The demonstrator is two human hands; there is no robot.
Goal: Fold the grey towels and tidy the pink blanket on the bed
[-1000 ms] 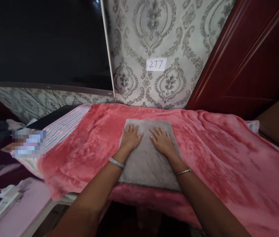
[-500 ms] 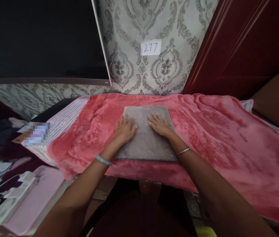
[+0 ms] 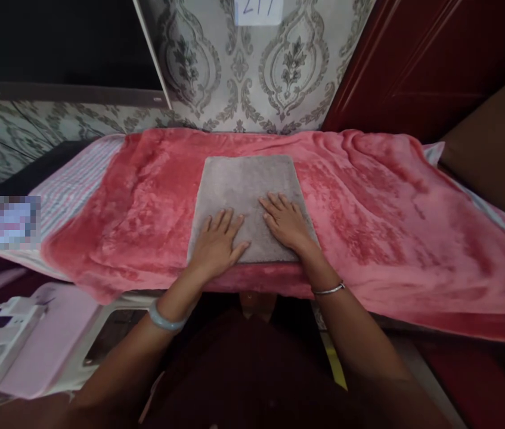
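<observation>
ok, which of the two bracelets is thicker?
The pale grey-blue round bangle on the wrist of the left hand, which rests on the grey plush cloth; the shiny silver bangle on the right hand's wrist is far thinner.

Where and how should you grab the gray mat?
Probably pinch its near edge from the person's side: the gray mat lies flat on the pink blanket, so an edge should grip easier than its broad top, where the left hand and right hand rest.
</observation>
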